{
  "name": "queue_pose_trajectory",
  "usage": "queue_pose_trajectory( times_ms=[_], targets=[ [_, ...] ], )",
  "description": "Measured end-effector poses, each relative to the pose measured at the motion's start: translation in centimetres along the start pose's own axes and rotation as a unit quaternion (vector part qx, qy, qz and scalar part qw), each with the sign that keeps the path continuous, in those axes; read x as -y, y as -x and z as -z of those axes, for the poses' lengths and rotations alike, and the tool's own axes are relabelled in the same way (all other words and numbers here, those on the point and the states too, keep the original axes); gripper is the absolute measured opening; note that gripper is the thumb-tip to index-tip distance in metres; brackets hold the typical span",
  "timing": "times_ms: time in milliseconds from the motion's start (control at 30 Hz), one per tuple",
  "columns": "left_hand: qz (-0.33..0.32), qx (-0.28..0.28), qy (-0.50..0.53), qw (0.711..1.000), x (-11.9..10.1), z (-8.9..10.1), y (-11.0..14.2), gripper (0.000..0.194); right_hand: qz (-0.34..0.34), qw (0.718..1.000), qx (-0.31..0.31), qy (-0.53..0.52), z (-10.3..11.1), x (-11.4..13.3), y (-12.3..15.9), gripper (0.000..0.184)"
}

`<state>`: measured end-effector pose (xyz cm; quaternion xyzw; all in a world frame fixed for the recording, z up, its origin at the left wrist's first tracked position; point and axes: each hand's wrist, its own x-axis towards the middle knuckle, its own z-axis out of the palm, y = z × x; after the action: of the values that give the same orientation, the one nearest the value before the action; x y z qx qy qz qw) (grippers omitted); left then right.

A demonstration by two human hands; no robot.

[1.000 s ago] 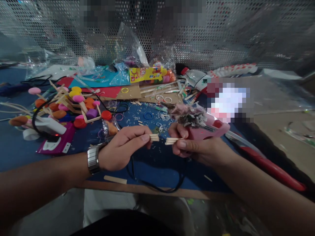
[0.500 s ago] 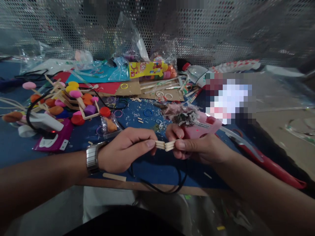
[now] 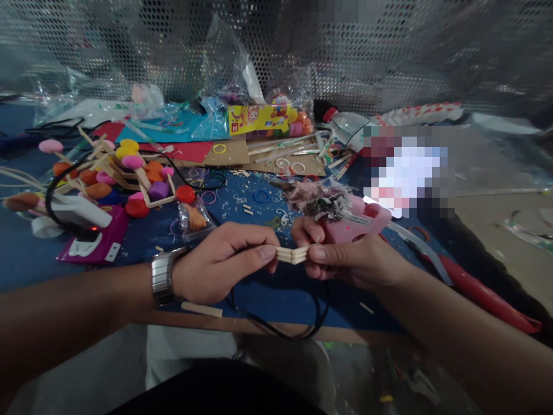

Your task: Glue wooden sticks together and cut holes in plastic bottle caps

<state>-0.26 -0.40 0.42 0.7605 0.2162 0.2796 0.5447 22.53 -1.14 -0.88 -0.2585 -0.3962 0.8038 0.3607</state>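
My left hand [image 3: 228, 259], with a metal watch [image 3: 163, 278] at the wrist, pinches a small stack of short wooden stick pieces [image 3: 284, 254] between thumb and fingers. My right hand [image 3: 345, 253] is closed on a similar stack of wooden pieces [image 3: 300, 254]. The two stacks meet end to end at a slight angle. Against my right hand is a pink hot glue gun [image 3: 348, 225], its nozzle end caked with grey and pinkish residue and pointing left. Its handle is hidden by that hand, so I cannot tell whether the fingers grip it.
At left stand a wooden stick model with coloured clay pieces [image 3: 129, 164] and a purple power strip [image 3: 97, 236]. Behind lie a clay pack [image 3: 261, 119], cardboard [image 3: 228, 154] and a bottle [image 3: 348, 128]. Red-handled scissors [image 3: 484, 294] lie right; a black cable [image 3: 276, 331] loops in front.
The two stacks of wooden pieces have come together; the small gap between their ends has closed. Both hands keep their pinch, the left slightly further right.
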Motion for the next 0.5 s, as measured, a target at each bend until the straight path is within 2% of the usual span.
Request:
queue_pose_trajectory(
  times_ms=[300, 500],
  targets=[
    [0.005, -0.001, -0.007, 1.000, -0.03, -0.02, 0.03, 0.031, -0.026, 0.999, -0.028, 0.011, 0.07, 0.09, 0.01, 0.036],
    [0.005, -0.001, -0.004, 1.000, -0.09, 0.04, 0.02, 0.031, -0.002, 1.000, 0.002, -0.015, 0.32, -0.07, 0.00, 0.030]
  ],
)
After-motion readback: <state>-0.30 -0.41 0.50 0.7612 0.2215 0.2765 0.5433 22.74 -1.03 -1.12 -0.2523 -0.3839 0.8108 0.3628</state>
